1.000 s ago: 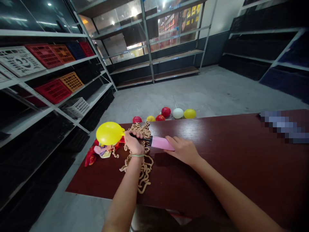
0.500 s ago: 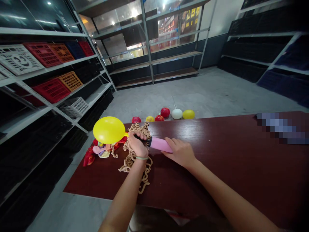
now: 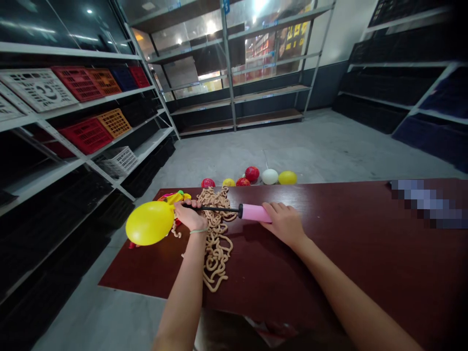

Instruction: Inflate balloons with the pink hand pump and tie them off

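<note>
A hand balloon pump [image 3: 253, 213] with a pink barrel spans the space between my hands, its black rod drawn out. My right hand [image 3: 284, 223] is wrapped round the barrel's right end. At the pump's black left end, my left hand [image 3: 190, 217] is closed round the grip, close to the neck of an inflated yellow balloon [image 3: 149, 223]. Behind the yellow balloon lie deflated balloons [image 3: 176, 197] in several colours, partly hidden. Under the rod, a heap of tan, curly rope-like strands [image 3: 218, 243] runs across the table.
The dark red table [image 3: 329, 253] carries a pixelated item [image 3: 427, 200] at its right. On the floor past the far edge sit inflated balloons, among them a white balloon [image 3: 269, 176]. Shelves with plastic crates [image 3: 78, 83] line the left; a metal rack [image 3: 234, 97] stands behind.
My hands have moved apart, and more of the pump's black rod shows. The yellow balloon has shifted down and left with my left hand. The view has tilted slightly.
</note>
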`<state>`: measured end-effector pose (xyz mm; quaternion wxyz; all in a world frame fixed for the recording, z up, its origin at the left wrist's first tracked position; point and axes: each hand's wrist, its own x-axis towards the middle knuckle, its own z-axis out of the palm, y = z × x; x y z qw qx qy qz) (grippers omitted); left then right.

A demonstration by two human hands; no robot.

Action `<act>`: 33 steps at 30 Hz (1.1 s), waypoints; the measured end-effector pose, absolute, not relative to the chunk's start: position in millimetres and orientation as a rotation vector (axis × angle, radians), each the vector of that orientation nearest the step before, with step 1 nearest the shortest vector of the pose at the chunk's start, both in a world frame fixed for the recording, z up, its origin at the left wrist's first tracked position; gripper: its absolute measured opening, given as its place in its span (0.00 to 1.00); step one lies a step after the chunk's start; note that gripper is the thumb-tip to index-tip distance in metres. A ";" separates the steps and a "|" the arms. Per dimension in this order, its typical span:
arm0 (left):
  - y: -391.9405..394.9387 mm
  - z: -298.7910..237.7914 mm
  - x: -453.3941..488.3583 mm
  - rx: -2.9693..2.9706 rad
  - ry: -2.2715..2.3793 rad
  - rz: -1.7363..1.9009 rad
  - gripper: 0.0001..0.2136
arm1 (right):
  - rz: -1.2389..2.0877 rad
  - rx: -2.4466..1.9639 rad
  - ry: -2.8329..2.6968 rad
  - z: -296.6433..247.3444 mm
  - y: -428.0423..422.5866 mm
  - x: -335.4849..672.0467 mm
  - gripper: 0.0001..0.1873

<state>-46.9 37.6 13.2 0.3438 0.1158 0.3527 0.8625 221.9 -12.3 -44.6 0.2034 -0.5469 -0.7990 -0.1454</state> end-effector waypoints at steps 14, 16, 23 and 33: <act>35.1 6.7 -6.0 0.437 0.858 2.024 0.08 | -0.301 -1.509 -2.244 -42.4 -19.1 208.3 0.21; 37.7 13.2 -25.1 0.370 0.874 2.101 0.06 | -0.364 -1.516 -2.237 -38.3 -14.7 221.7 0.21; 35.7 22.0 -18.0 0.290 0.876 2.207 0.06 | -0.331 -1.697 -2.142 -35.0 -17.9 214.8 0.19; 27.7 0.0 15.2 0.475 0.798 1.974 0.09 | -0.283 -1.565 -2.262 -37.9 -24.9 211.8 0.21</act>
